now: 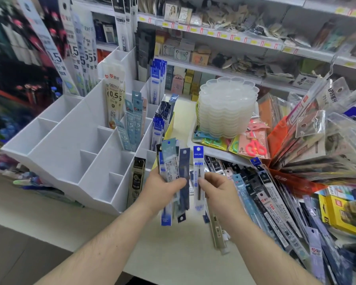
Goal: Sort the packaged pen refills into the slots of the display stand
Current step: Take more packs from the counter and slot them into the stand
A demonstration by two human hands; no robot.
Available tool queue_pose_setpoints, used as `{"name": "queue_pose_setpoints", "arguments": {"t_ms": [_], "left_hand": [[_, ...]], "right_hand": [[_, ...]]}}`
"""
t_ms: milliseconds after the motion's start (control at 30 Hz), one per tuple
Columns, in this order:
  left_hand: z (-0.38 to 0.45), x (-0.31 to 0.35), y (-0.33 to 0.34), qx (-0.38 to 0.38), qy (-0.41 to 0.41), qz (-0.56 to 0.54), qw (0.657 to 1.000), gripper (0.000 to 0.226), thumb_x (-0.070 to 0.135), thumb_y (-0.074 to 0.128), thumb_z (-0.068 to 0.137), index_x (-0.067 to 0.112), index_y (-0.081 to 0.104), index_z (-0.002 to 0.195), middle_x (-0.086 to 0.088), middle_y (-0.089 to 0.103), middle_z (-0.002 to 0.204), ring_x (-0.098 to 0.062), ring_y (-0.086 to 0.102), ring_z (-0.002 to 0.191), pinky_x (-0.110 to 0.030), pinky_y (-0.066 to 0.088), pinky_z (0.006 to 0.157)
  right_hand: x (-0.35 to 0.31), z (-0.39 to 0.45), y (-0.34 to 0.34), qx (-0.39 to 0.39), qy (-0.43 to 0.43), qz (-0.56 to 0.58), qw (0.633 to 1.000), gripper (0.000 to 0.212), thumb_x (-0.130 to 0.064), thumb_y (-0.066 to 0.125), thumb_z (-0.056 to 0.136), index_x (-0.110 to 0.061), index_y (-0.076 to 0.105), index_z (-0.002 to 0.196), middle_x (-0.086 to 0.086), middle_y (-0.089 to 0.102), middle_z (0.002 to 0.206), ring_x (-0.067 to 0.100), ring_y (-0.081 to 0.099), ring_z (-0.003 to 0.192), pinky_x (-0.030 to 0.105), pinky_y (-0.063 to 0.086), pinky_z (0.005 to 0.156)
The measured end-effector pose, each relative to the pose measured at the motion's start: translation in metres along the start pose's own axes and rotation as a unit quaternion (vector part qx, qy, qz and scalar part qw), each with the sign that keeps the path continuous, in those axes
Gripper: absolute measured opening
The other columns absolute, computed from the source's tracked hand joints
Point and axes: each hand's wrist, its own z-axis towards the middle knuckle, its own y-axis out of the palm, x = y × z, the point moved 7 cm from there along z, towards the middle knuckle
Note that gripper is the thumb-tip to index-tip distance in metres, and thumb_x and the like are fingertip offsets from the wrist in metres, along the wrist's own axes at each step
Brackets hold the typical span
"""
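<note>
My left hand [162, 189] grips a fanned bundle of refill packs [173, 161], blue, white and dark navy, held upright in front of me. My right hand [218, 190] pinches a single white refill pack with a blue header [199, 161] just right of the bundle, apart from it. The white display stand [70, 153] sits to the left, stepped with several slots. Its right-hand slots hold light blue and dark blue packs [157, 128], and a black pack [136, 177] stands in a front slot. A loose pile of refill packs [261, 202] covers the table to the right.
A stack of translucent flower-shaped palettes [227, 108] stands behind the pile, with packaged scissors [255, 147] beside it. Fanned clear hanging packs [317, 136] crowd the right. A yellow box [341, 217] lies at far right. Stocked shelves [245, 41] run along the back.
</note>
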Motion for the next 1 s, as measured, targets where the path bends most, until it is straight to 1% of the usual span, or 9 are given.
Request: {"name": "queue_pose_setpoints", "arguments": {"t_ms": [67, 133, 200, 300, 367, 500, 700, 867, 1000], "left_hand": [[0.0, 0.014, -0.002, 0.009, -0.006, -0.018, 1.0, 0.025, 0.006, 0.073, 0.081, 0.019, 0.073, 0.102, 0.002, 0.079, 0.096, -0.019, 0.075, 0.091, -0.038, 0.059, 0.08], [0.0, 0.032, -0.006, 0.023, -0.007, -0.029, 0.999, 0.025, -0.001, 0.07, 0.086, 0.019, 0.072, 0.101, 0.001, 0.079, 0.094, -0.019, 0.076, 0.087, -0.036, 0.06, 0.074], [-0.001, 0.053, -0.011, 0.029, 0.002, -0.046, 0.998, 0.024, -0.002, 0.07, 0.087, 0.019, 0.073, 0.096, -0.001, 0.079, 0.092, -0.019, 0.076, 0.082, -0.032, 0.06, 0.065], [-0.003, 0.088, -0.023, 0.045, 0.036, -0.048, 0.997, 0.024, -0.001, 0.072, 0.085, 0.02, 0.07, 0.097, 0.001, 0.079, 0.089, -0.02, 0.076, 0.081, -0.034, 0.061, 0.063], [-0.005, 0.11, -0.036, 0.07, 0.07, -0.047, 0.994, 0.024, -0.003, 0.072, 0.084, 0.018, 0.07, 0.097, 0.001, 0.079, 0.087, -0.019, 0.076, 0.079, -0.03, 0.06, 0.06], [-0.01, 0.14, -0.067, 0.126, 0.111, -0.072, 0.983, 0.024, -0.008, 0.07, 0.083, 0.014, 0.071, 0.094, 0.001, 0.078, 0.081, -0.016, 0.076, 0.072, -0.028, 0.058, 0.056], [-0.015, 0.163, -0.097, 0.164, 0.15, -0.076, 0.972, 0.024, -0.009, 0.066, 0.085, 0.012, 0.072, 0.095, 0.001, 0.078, 0.082, -0.016, 0.076, 0.073, -0.027, 0.059, 0.058], [-0.015, 0.167, -0.105, 0.17, 0.154, -0.084, 0.97, 0.028, -0.011, 0.065, 0.085, 0.015, 0.072, 0.092, 0.002, 0.079, 0.082, -0.016, 0.076, 0.073, -0.026, 0.058, 0.056], [-0.013, 0.168, -0.109, 0.169, 0.15, -0.086, 0.97, 0.029, -0.012, 0.065, 0.084, 0.016, 0.071, 0.094, 0.002, 0.079, 0.084, -0.016, 0.076, 0.075, -0.026, 0.059, 0.058]], "right_hand": [[-0.015, -0.002, 0.001, -0.013, 0.006, 0.073, 0.997, 0.025, -0.003, 0.058, 0.097, -0.014, 0.077, 0.084, 0.008, 0.077, 0.085, 0.016, 0.071, 0.072, 0.027, 0.056, 0.061], [-0.029, -0.003, 0.002, -0.023, 0.012, 0.123, 0.992, 0.018, -0.006, 0.059, 0.096, -0.013, 0.075, 0.093, 0.013, 0.076, 0.093, 0.027, 0.068, 0.08, 0.041, 0.058, 0.074], [-0.042, -0.001, 0.003, -0.02, -0.003, 0.148, 0.989, 0.013, -0.006, 0.061, 0.094, -0.01, 0.071, 0.101, 0.019, 0.07, 0.091, 0.033, 0.058, 0.08, 0.05, 0.048, 0.079], [-0.063, 0.004, 0.006, -0.024, -0.039, 0.152, 0.987, 0.016, -0.002, 0.062, 0.093, -0.012, 0.067, 0.105, 0.01, 0.065, 0.076, 0.023, 0.052, 0.06, 0.036, 0.046, 0.061], [-0.075, 0.007, 0.008, -0.028, -0.056, 0.133, 0.989, 0.014, -0.001, 0.062, 0.093, -0.011, 0.068, 0.101, 0.01, 0.064, 0.074, 0.016, 0.054, 0.054, 0.027, 0.048, 0.055], [-0.083, 0.02, 0.004, 0.017, -0.05, 0.113, 0.992, 0.014, -0.003, 0.062, 0.094, -0.011, 0.069, 0.086, 0.006, 0.069, 0.071, 0.016, 0.062, 0.054, 0.028, 0.054, 0.058], [-0.089, 0.042, 0.002, 0.06, -0.028, 0.123, 0.99, 0.017, -0.008, 0.058, 0.099, -0.006, 0.066, 0.084, 0.006, 0.07, 0.069, 0.02, 0.071, 0.061, 0.026, 0.057, 0.055], [-0.1, 0.061, 0.018, 0.053, -0.035, 0.097, 0.993, 0.016, -0.01, 0.059, 0.099, -0.008, 0.067, 0.084, 0.002, 0.072, 0.068, 0.021, 0.074, 0.068, 0.028, 0.059, 0.059], [-0.104, 0.074, 0.033, 0.022, -0.018, 0.088, 0.996, 0.024, -0.011, 0.052, 0.103, -0.005, 0.067, 0.084, 0.003, 0.073, 0.067, 0.018, 0.072, 0.065, 0.027, 0.06, 0.059]]}}
